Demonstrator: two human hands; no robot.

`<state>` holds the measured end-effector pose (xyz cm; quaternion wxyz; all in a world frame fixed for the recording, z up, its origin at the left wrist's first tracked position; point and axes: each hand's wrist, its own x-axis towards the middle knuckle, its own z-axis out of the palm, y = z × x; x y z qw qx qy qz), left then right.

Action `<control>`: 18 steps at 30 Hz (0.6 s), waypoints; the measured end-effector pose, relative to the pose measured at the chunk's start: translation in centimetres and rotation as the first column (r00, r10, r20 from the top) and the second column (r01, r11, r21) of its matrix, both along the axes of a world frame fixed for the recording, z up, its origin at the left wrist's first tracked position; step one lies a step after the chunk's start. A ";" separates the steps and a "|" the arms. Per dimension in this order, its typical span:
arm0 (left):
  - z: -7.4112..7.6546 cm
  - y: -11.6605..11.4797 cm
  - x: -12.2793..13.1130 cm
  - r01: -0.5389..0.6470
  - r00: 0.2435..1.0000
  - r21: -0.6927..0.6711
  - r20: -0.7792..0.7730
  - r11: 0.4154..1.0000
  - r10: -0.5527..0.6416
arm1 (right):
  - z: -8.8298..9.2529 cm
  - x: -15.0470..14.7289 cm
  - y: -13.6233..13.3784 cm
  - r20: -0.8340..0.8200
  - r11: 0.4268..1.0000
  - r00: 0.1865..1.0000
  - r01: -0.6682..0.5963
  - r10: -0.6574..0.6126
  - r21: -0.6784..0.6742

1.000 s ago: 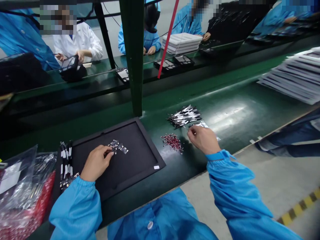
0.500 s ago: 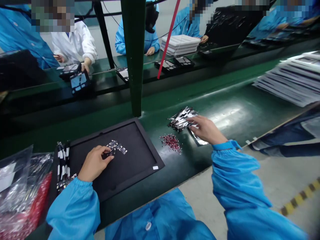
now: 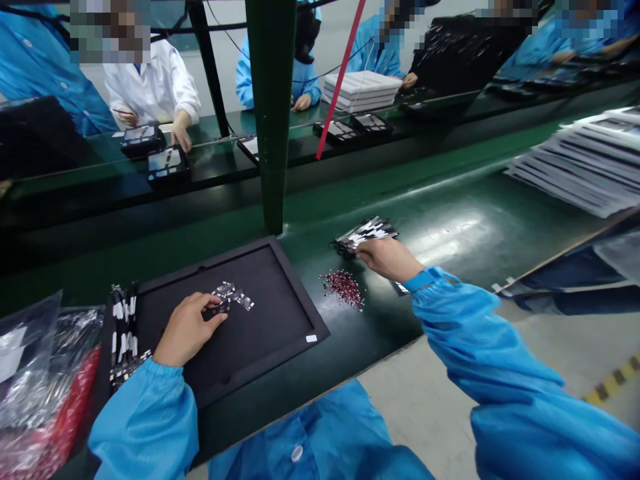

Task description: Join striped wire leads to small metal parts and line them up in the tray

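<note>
My left hand [image 3: 190, 328] rests over a black foam tray [image 3: 270, 340]. Its thumb and fingers curl around the edge of a few small circuit boards [image 3: 243, 300], with a dark board seeming to sit between the fingertips. Out to the right, my right hand [image 3: 387, 259] is closed at the near end of a fanned pile of thin black-and-silver strips [image 3: 373, 228]. The fingertips pinch at the strips, and the palm hides part of the pile. Just below the right hand lies a heap of tiny red and silver parts [image 3: 344, 288].
Strips [image 3: 125, 343] line the tray's left side. Clear and red plastic bags [image 3: 55, 380] lie left of it. A green post [image 3: 273, 133] rises behind the tray. White sheets or trays [image 3: 580, 160] are stacked at right. Co-workers [image 3: 153, 87] work across the bench.
My right hand has moved left and its fingers have closed at the strips' near end. My left hand stays put. Across the bench, a co-worker's hand has lowered a black tray.
</note>
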<state>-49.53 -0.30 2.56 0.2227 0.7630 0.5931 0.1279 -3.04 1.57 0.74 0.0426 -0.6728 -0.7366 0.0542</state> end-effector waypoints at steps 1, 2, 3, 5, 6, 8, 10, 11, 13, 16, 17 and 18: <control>0.1 0.0 0.0 -0.001 1.000 0.003 0.000 1.000 0.001 | 0.0 -0.6 0.4 -0.061 1.000 0.998 -0.017 0.017 0.008; 0.1 0.0 0.1 -0.001 1.000 0.004 0.000 1.000 0.001 | 0.0 -1.3 0.8 -0.124 0.999 0.992 -0.029 0.031 0.019; 0.1 -0.1 0.1 -0.001 1.000 0.005 0.001 1.000 0.001 | 0.1 -1.9 1.2 -0.189 0.999 0.981 -0.034 0.040 0.032; 0.2 -0.2 0.1 0.002 1.000 0.006 0.006 1.000 -0.002 | 0.3 -3.0 1.9 -0.312 0.998 0.949 -0.030 0.046 0.055; 0.2 -0.2 0.1 0.003 1.000 0.007 0.007 1.000 -0.003 | 0.5 -3.4 2.1 -0.357 0.998 0.933 -0.029 0.050 0.064; 0.2 -0.3 0.1 0.007 1.000 0.014 0.009 1.000 -0.007 | 1.2 -3.8 2.2 -0.503 0.998 0.863 -0.031 0.055 0.055; 0.2 -0.3 0.2 0.008 1.000 0.019 0.007 1.000 -0.008 | 2.0 -3.7 2.0 -0.730 1.000 0.683 -0.015 0.014 0.005; 0.2 -0.3 0.2 0.007 1.000 0.022 0.004 1.000 -0.007 | 2.4 -3.5 1.9 -0.836 0.999 0.547 0.003 -0.031 -0.034; 0.3 -0.3 0.3 0.007 1.000 0.024 -0.001 1.000 -0.007 | 3.0 -3.3 1.7 -0.955 0.992 0.268 0.037 -0.128 -0.123; 0.2 -0.3 0.4 0.003 1.000 0.017 -0.003 1.000 -0.003 | 3.2 -3.5 1.8 -0.971 0.973 0.064 -0.015 -0.229 -0.230; 0.2 -0.3 0.4 0.002 1.000 0.016 -0.002 1.000 -0.002 | 3.0 -3.8 1.9 -0.966 0.963 0.033 -0.080 -0.257 -0.259; 0.2 -0.3 0.4 0.002 1.000 0.016 -0.001 1.000 -0.002 | 2.8 -4.2 2.1 -0.960 0.948 0.014 -0.157 -0.278 -0.277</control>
